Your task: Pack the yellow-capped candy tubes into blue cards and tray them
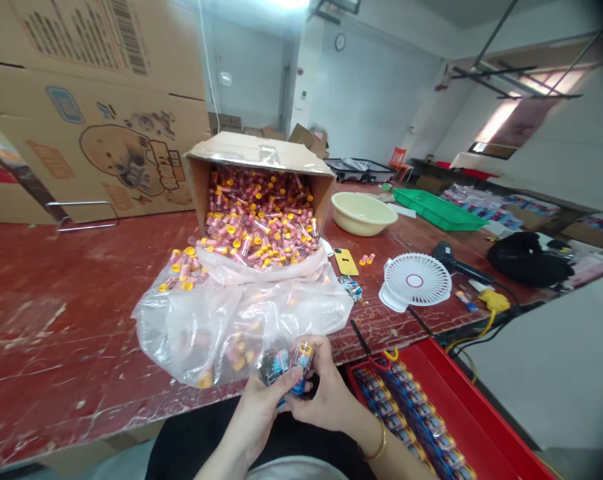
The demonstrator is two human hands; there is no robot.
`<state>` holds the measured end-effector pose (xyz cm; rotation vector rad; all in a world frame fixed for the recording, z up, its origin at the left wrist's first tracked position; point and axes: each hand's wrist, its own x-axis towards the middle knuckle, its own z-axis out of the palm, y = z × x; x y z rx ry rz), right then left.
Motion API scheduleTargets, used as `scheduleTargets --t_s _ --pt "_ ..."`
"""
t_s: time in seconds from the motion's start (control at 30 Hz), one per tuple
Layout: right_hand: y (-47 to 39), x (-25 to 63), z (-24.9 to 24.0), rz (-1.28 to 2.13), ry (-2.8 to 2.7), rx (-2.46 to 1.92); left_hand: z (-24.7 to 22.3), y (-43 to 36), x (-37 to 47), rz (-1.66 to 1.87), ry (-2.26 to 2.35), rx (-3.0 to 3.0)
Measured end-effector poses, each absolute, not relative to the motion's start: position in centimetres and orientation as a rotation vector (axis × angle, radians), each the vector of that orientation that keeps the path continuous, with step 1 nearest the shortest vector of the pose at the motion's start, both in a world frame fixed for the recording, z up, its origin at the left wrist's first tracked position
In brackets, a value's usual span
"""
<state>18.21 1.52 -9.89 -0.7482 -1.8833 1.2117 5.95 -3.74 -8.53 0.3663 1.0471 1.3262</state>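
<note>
Low in the middle, just over the lap, my left hand (pixel 262 400) is closed around small dark-and-blue printed packets (pixel 275 365). My right hand (pixel 326 390), with a gold bracelet on its wrist, touches it and grips a small clear packet with a yellow top (pixel 304 355). Fingers hide part of both. Beyond the hands, a cardboard box (pixel 261 155) lies on its side, full of small pink tubes with yellow caps (pixel 261 227). A clear plastic bag (pixel 181 327) spreads from its opening over the table edge, some tubes under it.
The red table (pixel 81 287) also bears a yellow phone (pixel 346 261), cream basin (pixel 364 213), white fan (pixel 416 280), green tray (pixel 438 208) and black bag (pixel 528 260). At lower right, a red tray (pixel 481 393) holds rows of packets. A large carton (pixel 96 120) stands left.
</note>
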Motion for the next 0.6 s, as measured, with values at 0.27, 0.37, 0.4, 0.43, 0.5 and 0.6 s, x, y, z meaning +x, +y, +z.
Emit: scheduleTargets --t_s 0.27,0.37,0.4,0.43,0.5,0.6 --pt "1.4 18.0 -9.8 1.154 -1.874 -0.770 -9.0 -3.5 6.2 1.364 1.110 0.364" --pt "2.0 19.4 -9.9 1.039 -1.867 -0.837 -8.9 -3.5 6.2 1.296 1.110 0.367" --pt "2.6 20.7 -10.3 0.958 -1.868 -0.888 -8.9 -3.5 6.2 1.253 1.100 0.361" --pt "3.4 22.5 -10.8 0.846 -1.865 -0.990 -9.0 -3.5 6.1 1.204 1.094 0.356" --pt "4.9 27.9 -12.5 0.594 -1.808 -1.316 -9.3 -3.4 5.9 1.129 1.087 0.394" --pt "5.5 38.1 -16.2 0.295 -1.576 -1.827 -10.4 -3.0 6.1 0.994 1.129 0.526"
